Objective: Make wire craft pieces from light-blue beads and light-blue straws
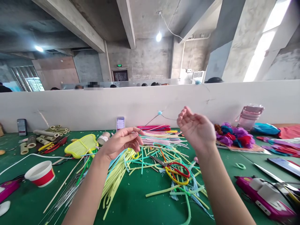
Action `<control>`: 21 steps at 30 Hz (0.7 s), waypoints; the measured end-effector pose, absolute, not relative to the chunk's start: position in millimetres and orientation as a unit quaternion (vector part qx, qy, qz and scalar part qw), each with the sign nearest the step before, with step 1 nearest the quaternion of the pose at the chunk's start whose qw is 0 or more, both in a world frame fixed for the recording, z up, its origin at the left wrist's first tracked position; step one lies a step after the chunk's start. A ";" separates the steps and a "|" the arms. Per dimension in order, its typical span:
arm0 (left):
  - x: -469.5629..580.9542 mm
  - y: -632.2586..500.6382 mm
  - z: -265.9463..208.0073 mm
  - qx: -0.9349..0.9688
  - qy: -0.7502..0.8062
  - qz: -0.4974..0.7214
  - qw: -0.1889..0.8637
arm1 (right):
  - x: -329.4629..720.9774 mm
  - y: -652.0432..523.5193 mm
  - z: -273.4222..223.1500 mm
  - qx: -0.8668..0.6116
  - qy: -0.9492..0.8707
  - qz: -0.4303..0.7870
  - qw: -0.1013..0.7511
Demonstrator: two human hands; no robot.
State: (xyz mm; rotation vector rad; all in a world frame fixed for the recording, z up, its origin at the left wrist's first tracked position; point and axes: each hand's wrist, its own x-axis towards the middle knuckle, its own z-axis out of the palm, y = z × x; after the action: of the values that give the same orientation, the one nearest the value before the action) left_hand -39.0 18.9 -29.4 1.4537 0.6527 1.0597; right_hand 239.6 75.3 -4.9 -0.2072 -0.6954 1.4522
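A thin wire or thread bearing a small light-blue pom-pom [159, 112] stretches between my hands, above the table and before the white partition. My left hand [123, 140] is half curled, thumb against the index finger, at the wire's left end. Palm toward me, my right hand [197, 126] has its fingers bent together at the other end; their exact grip is blurred. Below lie scissors [167, 165] with red and yellow handles, blades apart. Around them are scattered yellow-green and teal pipe cleaners [114, 181] and light-blue tassels [195, 187].
A white partition [93, 107] borders the green table [133, 203]. At left stand a paper cup [40, 173], bamboo pieces [48, 134] and a yellow butterfly-shaped item [82, 146]. Purple and red fluffy bundles [234, 134], a pink bottle [250, 117] and a power strip [264, 197] are at right.
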 end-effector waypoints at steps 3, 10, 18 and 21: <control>-34.5 20.4 -30.2 0.610 0.279 0.468 0.576 | 218.6 76.2 -17.5 -0.172 -0.411 0.652 0.614; -15.8 15.0 -32.6 0.663 0.323 0.385 0.555 | 181.3 51.5 -27.1 -0.143 -0.556 0.601 0.556; -18.2 12.2 -30.1 0.689 0.331 0.390 0.514 | 192.1 51.4 -21.7 -0.125 -0.526 0.604 0.586; -18.5 12.4 -29.6 0.697 0.308 0.388 0.519 | 193.4 49.9 -20.5 -0.118 -0.532 0.606 0.579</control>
State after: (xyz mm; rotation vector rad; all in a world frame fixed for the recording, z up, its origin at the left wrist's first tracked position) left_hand -18.5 12.4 -29.6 1.6708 0.7377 0.9318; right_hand 193.4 49.9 -20.5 -0.2749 -1.2442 1.4182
